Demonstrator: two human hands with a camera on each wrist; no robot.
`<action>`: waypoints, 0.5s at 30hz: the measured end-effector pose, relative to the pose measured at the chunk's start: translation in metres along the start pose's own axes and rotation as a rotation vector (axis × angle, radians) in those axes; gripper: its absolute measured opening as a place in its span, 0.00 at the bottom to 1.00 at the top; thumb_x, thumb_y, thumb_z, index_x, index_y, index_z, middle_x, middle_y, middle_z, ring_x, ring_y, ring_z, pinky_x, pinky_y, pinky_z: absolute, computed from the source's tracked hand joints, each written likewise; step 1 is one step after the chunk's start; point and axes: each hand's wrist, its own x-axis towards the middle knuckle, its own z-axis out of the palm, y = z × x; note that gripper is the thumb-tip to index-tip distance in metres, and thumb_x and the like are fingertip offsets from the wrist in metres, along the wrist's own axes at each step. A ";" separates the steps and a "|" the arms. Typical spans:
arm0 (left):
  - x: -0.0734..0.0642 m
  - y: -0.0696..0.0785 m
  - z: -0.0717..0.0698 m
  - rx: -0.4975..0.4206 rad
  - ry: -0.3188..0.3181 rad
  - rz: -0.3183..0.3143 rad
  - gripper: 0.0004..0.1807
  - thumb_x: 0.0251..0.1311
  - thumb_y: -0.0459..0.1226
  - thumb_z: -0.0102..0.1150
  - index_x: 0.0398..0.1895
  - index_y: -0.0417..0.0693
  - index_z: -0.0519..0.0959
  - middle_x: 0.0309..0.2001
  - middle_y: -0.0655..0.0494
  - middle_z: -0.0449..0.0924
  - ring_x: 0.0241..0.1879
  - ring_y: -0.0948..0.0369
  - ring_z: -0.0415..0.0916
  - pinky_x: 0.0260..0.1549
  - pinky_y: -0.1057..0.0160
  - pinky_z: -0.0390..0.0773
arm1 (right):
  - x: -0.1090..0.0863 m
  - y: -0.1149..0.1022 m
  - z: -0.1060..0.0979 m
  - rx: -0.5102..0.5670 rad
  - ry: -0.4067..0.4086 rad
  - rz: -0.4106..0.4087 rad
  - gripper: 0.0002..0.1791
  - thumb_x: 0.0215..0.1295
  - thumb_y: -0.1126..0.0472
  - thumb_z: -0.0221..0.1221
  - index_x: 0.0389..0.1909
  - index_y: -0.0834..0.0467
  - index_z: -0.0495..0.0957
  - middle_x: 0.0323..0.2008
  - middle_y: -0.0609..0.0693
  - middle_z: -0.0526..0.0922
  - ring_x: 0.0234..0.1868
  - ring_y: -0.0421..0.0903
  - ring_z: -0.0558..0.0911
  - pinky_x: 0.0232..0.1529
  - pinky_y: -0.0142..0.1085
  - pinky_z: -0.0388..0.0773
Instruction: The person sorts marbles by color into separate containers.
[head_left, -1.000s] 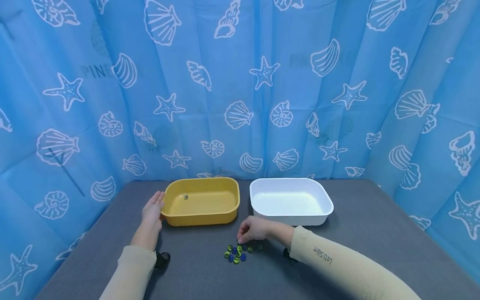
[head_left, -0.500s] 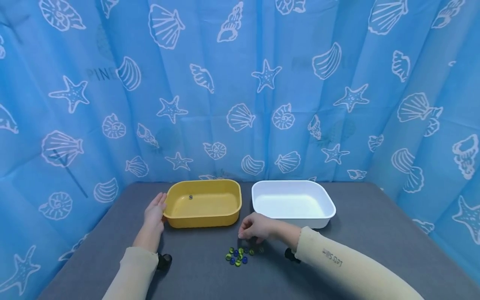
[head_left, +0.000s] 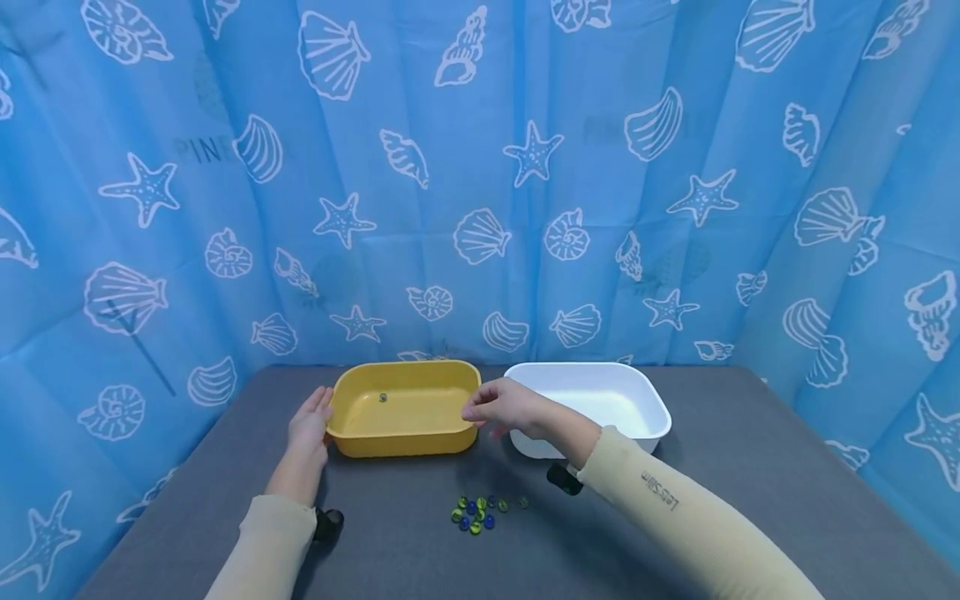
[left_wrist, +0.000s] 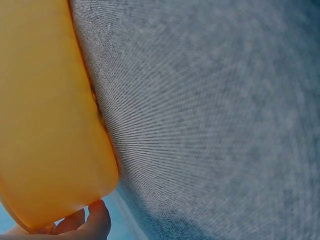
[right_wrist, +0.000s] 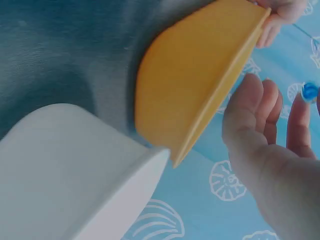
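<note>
My left hand [head_left: 309, 419] rests against the left end of the yellow tub [head_left: 405, 442], its fingers mostly straight along the outer wall. In the left wrist view, fingertips [left_wrist: 100, 220] touch that wall. My right hand [head_left: 510, 407] hovers by the tub's right rim, in front of the white tub [head_left: 600, 379]. A blue marble [right_wrist: 309, 91] is pinched in its fingertips, seen at the right wrist view's edge; from the head it is hidden. One small marble [head_left: 382, 397] lies inside the yellow tub. Several blue and yellow-green marbles [head_left: 476, 527] lie loose on the table.
The two tubs stand side by side at the back of the grey table [head_left: 405, 550], with a narrow gap between them. A blue curtain [head_left: 465, 167] with white shells hangs behind and at both sides. Black wrist straps [head_left: 564, 478] show under the sleeves.
My right hand has lifted from the marbles and moved up to the yellow tub's right rim. The left hand stays at the tub's end. The head view has shifted slightly.
</note>
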 end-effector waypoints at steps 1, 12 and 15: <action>0.000 0.000 0.000 0.000 0.004 -0.001 0.29 0.77 0.32 0.32 0.78 0.52 0.44 0.76 0.58 0.45 0.74 0.60 0.42 0.69 0.56 0.51 | 0.003 -0.001 0.000 0.013 0.010 -0.002 0.09 0.67 0.59 0.61 0.41 0.61 0.81 0.40 0.57 0.81 0.41 0.50 0.79 0.42 0.43 0.81; 0.000 0.000 0.000 -0.003 0.008 0.015 0.29 0.77 0.31 0.32 0.78 0.52 0.45 0.76 0.57 0.46 0.75 0.58 0.42 0.70 0.53 0.49 | 0.038 0.000 0.017 0.222 0.115 -0.019 0.11 0.69 0.60 0.60 0.43 0.65 0.80 0.46 0.57 0.81 0.54 0.59 0.78 0.50 0.45 0.79; -0.002 -0.001 0.000 0.002 0.009 0.017 0.29 0.77 0.31 0.32 0.78 0.52 0.45 0.76 0.57 0.46 0.75 0.57 0.42 0.70 0.52 0.49 | 0.044 0.002 0.023 0.248 0.129 -0.034 0.10 0.70 0.61 0.58 0.43 0.65 0.79 0.49 0.61 0.80 0.54 0.59 0.78 0.53 0.48 0.77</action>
